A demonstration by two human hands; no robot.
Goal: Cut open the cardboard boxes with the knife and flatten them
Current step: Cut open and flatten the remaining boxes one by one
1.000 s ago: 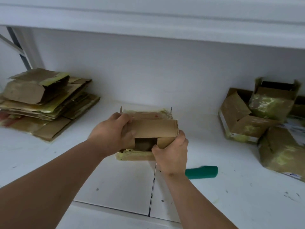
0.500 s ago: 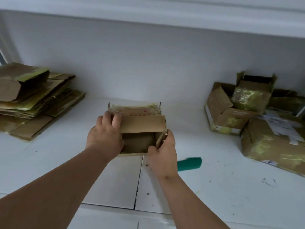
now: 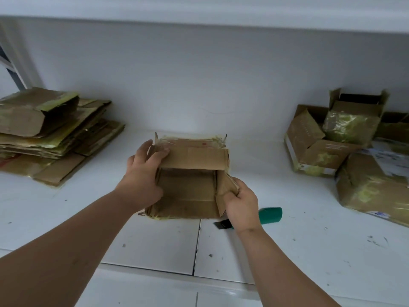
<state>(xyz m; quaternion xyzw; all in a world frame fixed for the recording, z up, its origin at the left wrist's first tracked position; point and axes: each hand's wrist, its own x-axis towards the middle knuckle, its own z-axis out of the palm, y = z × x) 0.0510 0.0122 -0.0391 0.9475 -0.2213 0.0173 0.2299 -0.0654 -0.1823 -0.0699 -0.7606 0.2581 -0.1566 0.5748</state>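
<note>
both hands (image 3: 141, 185) (image 3: 242, 207) grip cardboard box (image 3: 188, 193) flaps, fingers clamped on them, mid-opening; next, collapse walls flat on bench (image 3: 309, 251).

Box (image 3: 188, 191), ctr: plain brown cardboard; yellowish clear tape on edges; small red print on far flap. Knife (image 3: 271, 215), 4 o'clock of box: teal-green handle, black blade end. Flattened stack (image 3: 51, 129), 9 o'clock: brown w/ yellow-green tape; red patch at base. Boxes (image 3: 345, 138), 3 o'clock: brown, yellow-green tape, white labels. Table (image 3: 309, 251): white w/ dark specks.
</note>
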